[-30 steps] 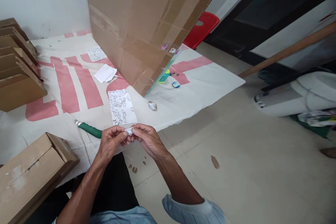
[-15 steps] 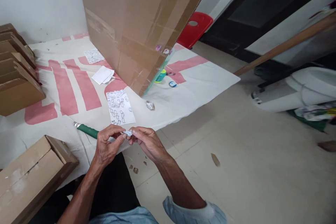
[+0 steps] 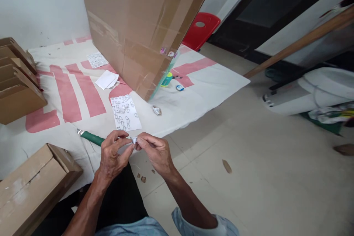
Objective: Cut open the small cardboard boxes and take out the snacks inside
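The small whitish scrap (image 3: 134,140) was tiny, pale and crumpled. It was pinched between the fingertips of the left hand (image 3: 113,156) and the right hand (image 3: 155,151), held in the air, too small to make out any print.

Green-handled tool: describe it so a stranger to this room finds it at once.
From the big leaning cardboard panel, come down the white sheet with red stripes toward the person. Just beyond the left hand, which shares a small white piece with the right hand, lies the green-handled tool. It alone is long and green, with a silvery tip pointing left.
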The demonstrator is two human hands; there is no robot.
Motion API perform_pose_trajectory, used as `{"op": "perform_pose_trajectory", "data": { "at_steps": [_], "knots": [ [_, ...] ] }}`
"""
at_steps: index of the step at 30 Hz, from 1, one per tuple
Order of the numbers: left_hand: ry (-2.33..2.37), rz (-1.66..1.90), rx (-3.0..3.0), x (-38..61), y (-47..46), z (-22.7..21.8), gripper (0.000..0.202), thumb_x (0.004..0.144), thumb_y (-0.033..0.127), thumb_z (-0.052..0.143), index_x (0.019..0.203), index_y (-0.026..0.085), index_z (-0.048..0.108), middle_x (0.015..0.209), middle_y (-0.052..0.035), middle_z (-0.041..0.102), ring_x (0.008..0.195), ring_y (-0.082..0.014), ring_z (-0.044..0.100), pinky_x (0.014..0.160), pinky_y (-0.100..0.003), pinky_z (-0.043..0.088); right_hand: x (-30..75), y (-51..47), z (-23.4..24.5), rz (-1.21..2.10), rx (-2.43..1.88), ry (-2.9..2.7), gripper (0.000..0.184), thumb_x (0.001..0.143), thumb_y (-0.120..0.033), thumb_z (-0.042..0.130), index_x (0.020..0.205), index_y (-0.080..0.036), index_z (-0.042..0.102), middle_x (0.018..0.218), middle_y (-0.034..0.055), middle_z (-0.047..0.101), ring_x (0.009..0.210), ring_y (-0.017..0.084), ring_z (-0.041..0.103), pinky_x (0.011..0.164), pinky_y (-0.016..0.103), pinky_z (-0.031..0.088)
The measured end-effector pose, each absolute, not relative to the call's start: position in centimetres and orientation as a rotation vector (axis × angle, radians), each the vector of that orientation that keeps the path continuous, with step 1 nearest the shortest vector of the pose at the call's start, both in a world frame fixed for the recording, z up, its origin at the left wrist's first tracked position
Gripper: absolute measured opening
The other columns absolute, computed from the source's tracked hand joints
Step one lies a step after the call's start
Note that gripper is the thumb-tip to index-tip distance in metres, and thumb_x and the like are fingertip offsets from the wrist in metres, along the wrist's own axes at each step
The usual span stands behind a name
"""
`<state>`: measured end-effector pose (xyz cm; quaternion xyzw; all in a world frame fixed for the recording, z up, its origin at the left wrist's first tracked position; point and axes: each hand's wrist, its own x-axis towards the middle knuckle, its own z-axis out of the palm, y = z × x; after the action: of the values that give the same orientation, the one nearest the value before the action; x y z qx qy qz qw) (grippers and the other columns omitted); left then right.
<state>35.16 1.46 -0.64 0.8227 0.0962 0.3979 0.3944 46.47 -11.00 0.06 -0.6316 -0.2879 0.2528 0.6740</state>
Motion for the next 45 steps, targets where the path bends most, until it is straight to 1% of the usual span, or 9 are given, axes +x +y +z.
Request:
{"op": "perform_pose_trajectory", "data": {
  "at_steps": [4,9,12,17,22,26,32,38,45],
  "knots": [
    [0.225,0.995,2.06,35.3,1.3,-0.4,0.01,0.093,0.015,0.072,0.093,0.021,0.079,0.095,-0.0086,0.072,0.083,-0.0182,0.072,0.071,-0.029,0.058,46.3,-11.1,-0.3,0.534,-1.435,-0.66,0.037,0.094,-0.047,0.069,0.067,-0.022,0.069,0.069,0.0021,0.064,0.068,0.019,0.06,0.068,0.033,0.049],
    [0.208,0.999,2.046,35.4,1.2,-0.5,0.011,0.092,0.013,0.072,0.092,0.021,0.079,0.088,-0.0055,0.069,0.077,-0.0152,0.068,0.067,-0.026,0.054,46.1,-11.3,-1.1,0.566,-1.419,-0.686,0.025,0.092,-0.046,0.072,0.086,-0.022,0.076,0.081,0.0037,0.069,0.075,0.02,0.061,0.073,0.034,0.051],
    [0.218,0.946,2.017,35.4,1.3,-0.4,0.012,0.092,0.013,0.071,0.089,0.02,0.08,0.085,-0.0047,0.066,0.073,-0.0145,0.065,0.065,-0.026,0.051,46.1,-11.3,-1.3,0.545,-1.426,-0.658,0.024,0.091,-0.044,0.074,0.081,-0.022,0.076,0.08,0.0038,0.069,0.073,0.019,0.06,0.072,0.034,0.052],
    [0.242,0.789,1.858,35.2,1.7,-0.2,0.007,0.09,0.02,0.077,0.084,0.022,0.08,0.084,-0.0038,0.067,0.075,-0.0158,0.065,0.069,-0.028,0.052,46.2,-11.2,-1.8,0.643,-1.337,-0.577,0.027,0.088,-0.046,0.076,0.074,-0.023,0.076,0.067,0.0015,0.066,0.065,0.018,0.059,0.068,0.034,0.051],
    [0.325,0.698,1.735,35.2,2.0,-0.3,0.012,0.088,0.028,0.081,0.078,0.022,0.08,0.084,-0.0045,0.068,0.077,-0.017,0.065,0.076,-0.032,0.052,46.0,-10.9,-2.8,0.724,-1.285,-0.459,0.027,0.084,-0.048,0.08,0.075,-0.022,0.078,0.066,0.0015,0.068,0.064,0.018,0.061,0.072,0.035,0.053],
    [0.342,0.676,1.713,35.3,2.1,-0.2,0.014,0.088,0.029,0.081,0.076,0.022,0.081,0.084,-0.0047,0.068,0.077,-0.017,0.065,0.077,-0.033,0.052,45.7,-10.7,-3.3,0.732,-1.26,-0.386,0.026,0.083,-0.047,0.081,0.077,-0.022,0.08,0.068,0.0019,0.07,0.063,0.017,0.061,0.072,0.035,0.053],
    [0.314,0.723,1.79,35.5,1.9,-0.2,0.006,0.087,0.019,0.079,0.082,0.022,0.081,0.085,-0.0034,0.066,0.078,-0.0161,0.065,0.075,-0.03,0.051,45.7,-10.6,-3.2,0.741,-1.253,-0.327,0.028,0.081,-0.048,0.082,0.075,-0.021,0.079,0.07,0.0031,0.073,0.061,0.016,0.061,0.071,0.035,0.053],
    [0.214,0.787,1.934,35.7,1.9,0.0,0.012,0.087,0.01,0.073,0.085,0.021,0.077,0.086,-0.0024,0.064,0.077,-0.0142,0.063,0.07,-0.027,0.05,46.1,-10.9,-2.4,0.687,-1.329,-0.432,0.028,0.084,-0.046,0.079,0.071,-0.022,0.076,0.063,0.0017,0.068,0.061,0.017,0.061,0.069,0.034,0.054],
    [0.127,0.789,2.097,35.5,2.2,0.6,0.015,0.088,0.006,0.064,0.085,0.018,0.072,0.087,-0.0026,0.06,0.077,-0.0142,0.061,0.068,-0.026,0.047,46.1,-11.3,-1.9,0.585,-1.415,-0.608,0.028,0.09,-0.042,0.072,0.073,-0.02,0.073,0.066,0.0011,0.067,0.063,0.016,0.061,0.066,0.03,0.051]
  ]
}}
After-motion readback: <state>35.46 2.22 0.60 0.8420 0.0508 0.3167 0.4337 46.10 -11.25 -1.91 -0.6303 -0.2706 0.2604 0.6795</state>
